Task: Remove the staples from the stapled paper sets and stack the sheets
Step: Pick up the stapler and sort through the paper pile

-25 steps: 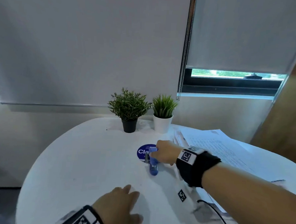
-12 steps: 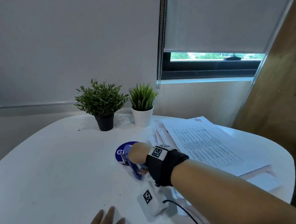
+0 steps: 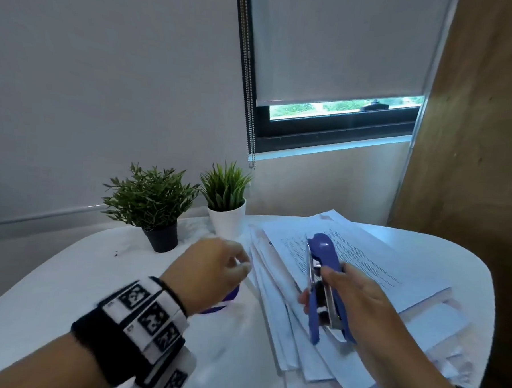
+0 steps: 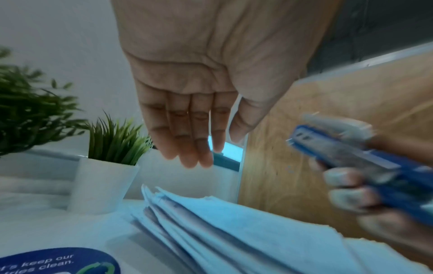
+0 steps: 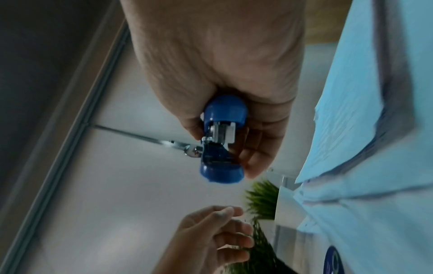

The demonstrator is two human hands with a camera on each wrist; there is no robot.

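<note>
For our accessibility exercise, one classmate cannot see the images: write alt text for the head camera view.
A person's right hand grips a blue stapler above a fanned pile of printed papers on a white table. The left hand hovers, fingers relaxed, beside the pile. Two small potted plants stand behind, below a blinded window.

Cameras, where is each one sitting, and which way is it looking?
Head: worn on the head, looking forward and down at the table; both forearms, the left hand and right hand show.
Left wrist: looks along the open left hand toward the paper pile and white-potted plant.
Right wrist: looks along the right hand gripping the blue stapler.
Shared: all three show the stapler and the papers.
</note>
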